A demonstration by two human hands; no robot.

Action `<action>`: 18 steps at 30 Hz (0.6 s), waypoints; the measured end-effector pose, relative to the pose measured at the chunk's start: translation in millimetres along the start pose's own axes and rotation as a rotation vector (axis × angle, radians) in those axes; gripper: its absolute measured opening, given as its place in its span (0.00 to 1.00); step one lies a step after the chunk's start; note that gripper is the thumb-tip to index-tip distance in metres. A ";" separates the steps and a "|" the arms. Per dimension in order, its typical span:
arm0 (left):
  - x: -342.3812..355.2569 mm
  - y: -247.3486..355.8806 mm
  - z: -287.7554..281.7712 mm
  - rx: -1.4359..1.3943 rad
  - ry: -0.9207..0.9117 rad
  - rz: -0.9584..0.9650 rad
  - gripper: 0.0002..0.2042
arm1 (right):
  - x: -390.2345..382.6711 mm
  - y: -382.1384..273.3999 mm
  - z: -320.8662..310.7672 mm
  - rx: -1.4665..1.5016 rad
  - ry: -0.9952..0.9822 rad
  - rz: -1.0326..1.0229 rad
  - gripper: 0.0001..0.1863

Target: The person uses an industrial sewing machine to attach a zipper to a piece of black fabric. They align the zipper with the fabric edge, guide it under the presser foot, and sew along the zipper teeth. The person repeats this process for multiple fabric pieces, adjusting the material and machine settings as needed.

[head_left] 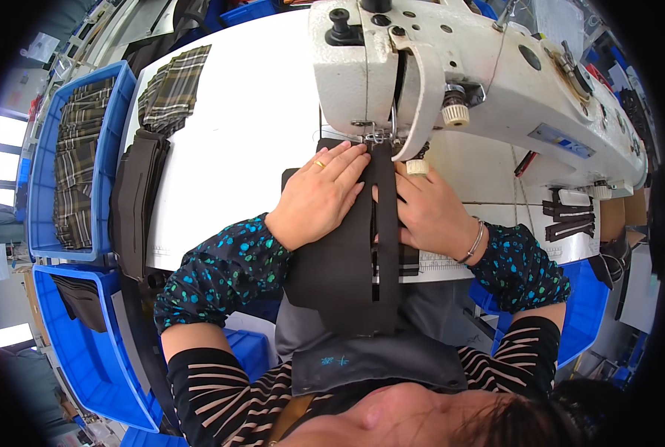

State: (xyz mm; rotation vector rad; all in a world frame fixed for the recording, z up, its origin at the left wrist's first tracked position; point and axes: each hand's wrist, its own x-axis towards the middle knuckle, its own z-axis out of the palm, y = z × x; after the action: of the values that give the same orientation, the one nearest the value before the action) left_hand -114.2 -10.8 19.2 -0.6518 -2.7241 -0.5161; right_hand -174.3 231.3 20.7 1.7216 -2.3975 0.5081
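Note:
A dark brown fabric piece [325,261] lies under the sewing machine's needle area [377,138] and hangs over the table's front edge toward my lap. Along its right side runs a long narrow dark strip [387,238], with a slit-like gap between the two. My left hand [321,190] lies flat on the fabric, fingers stretched toward the presser foot; a ring is on one finger. From the right, my right hand [429,212] grips the strip, its fingers passing partly beneath; a fingertip shows in the gap. The hidden fingers' exact hold is not visible.
The white sewing machine [511,89] spans the upper right. At left are folded plaid fabric [176,86], a dark fabric stack [137,201], a blue bin of plaid pieces [42,171] and a lower blue bin [86,357]. Small dark strips [571,216] lie at right.

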 end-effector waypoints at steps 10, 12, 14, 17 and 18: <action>19.2 -26.1 -4.3 -0.053 -0.036 -0.072 0.18 | 2.4 0.1 -4.1 0.001 -0.029 0.006 0.30; 22.2 -32.6 -6.3 -0.036 -0.041 -0.066 0.16 | 2.8 0.1 -3.8 0.003 -0.035 0.004 0.30; 24.3 -35.2 -6.4 -0.015 -0.029 -0.052 0.15 | 2.6 1.0 -1.4 0.017 -0.035 0.009 0.31; 20.2 -33.7 -4.6 0.065 0.050 -0.008 0.14 | 2.4 1.5 -3.1 0.026 -0.054 0.023 0.31; 16.8 -30.4 -4.9 0.046 0.064 0.008 0.13 | 2.8 0.9 -2.9 0.032 -0.047 0.023 0.31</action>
State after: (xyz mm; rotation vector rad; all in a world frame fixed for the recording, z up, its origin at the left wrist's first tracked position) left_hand -142.2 -31.8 21.3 -0.6238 -2.6636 -0.4634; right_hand -176.3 230.2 24.1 1.7400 -2.4573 0.5172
